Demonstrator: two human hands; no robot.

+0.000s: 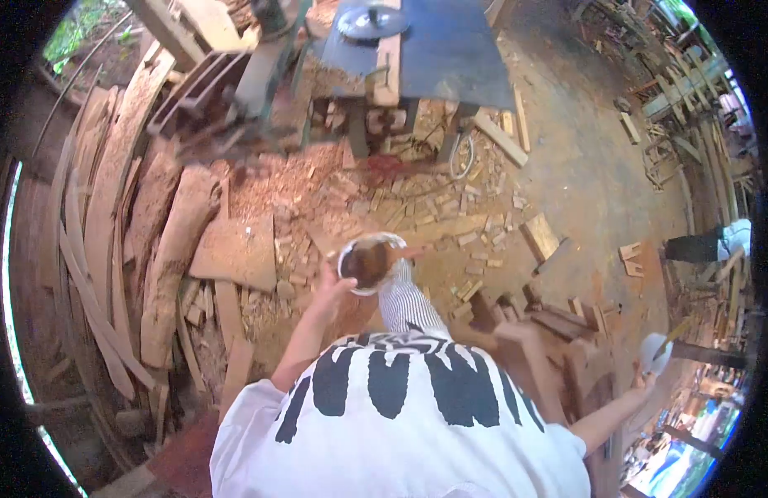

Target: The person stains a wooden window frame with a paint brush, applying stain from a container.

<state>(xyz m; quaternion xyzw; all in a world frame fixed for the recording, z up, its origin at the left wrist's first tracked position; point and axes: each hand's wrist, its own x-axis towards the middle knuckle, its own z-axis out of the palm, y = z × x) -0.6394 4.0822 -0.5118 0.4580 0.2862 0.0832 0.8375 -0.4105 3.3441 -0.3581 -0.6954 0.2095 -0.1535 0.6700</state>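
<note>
My left hand (pixel 332 286) holds a round white container (pixel 369 262) by its left rim, in front of my body at the centre. Something dark brown lies inside the container. Out at the lower right, my right hand (pixel 643 383) is closed on a white cup-like container (pixel 655 354), with a yellowish stick (pixel 676 329) poking out of its top. Below the left container show a striped trouser leg (pixel 405 305) and my white shirt.
A blue machine table (pixel 450 58) with a round metal disc (pixel 372 22) stands ahead. Wood offcuts (pixel 417 203) and sawdust litter the floor beneath it. Long planks and logs (pixel 180 257) lean at the left. Lumber (pixel 558 324) lies at the right.
</note>
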